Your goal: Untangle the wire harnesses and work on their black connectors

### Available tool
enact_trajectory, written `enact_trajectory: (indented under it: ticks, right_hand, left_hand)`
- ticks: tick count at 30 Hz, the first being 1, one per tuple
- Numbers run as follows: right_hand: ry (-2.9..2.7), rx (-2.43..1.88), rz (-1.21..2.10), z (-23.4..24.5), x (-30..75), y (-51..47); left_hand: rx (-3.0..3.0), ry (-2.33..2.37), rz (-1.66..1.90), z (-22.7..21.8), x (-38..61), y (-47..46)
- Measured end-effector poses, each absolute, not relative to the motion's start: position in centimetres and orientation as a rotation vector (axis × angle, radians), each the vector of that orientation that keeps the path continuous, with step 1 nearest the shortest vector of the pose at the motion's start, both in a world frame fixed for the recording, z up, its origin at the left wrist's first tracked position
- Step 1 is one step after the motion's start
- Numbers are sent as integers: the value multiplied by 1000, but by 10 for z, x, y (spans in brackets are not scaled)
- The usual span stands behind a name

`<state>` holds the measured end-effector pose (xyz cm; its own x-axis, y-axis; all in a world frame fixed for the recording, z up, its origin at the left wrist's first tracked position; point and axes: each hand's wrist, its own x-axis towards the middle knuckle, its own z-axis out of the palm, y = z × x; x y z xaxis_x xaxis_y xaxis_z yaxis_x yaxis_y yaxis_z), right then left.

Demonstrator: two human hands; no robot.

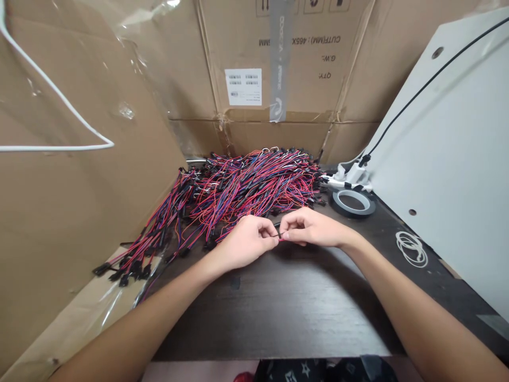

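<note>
A length of dark-and-pink wiring (280, 236) was pinched in the fingertips of two hands, the left hand (248, 240) and right hand (312, 227), nearly together above the counter (278, 307). Behind, one wire heap (258, 185) was piled, uncountable. At right, one tape roll (353, 203) and one coiled cord (412, 249) were laid. The dark surface was bounded by cardboard (79, 175) and a white panel (449, 138); its front edge was reached by bare counter.

Cardboard box (306, 74); white panel (449, 159)
</note>
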<state>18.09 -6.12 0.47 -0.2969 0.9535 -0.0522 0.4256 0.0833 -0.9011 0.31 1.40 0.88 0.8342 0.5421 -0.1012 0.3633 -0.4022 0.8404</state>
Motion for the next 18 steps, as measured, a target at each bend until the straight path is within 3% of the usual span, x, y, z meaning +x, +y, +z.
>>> enact_trajectory:
  ticks: [18]
  right_hand:
    - [-1938, -1367, 1186, 9, 185, -63]
  left_hand:
    - [2020, 705, 231, 21, 2, 12]
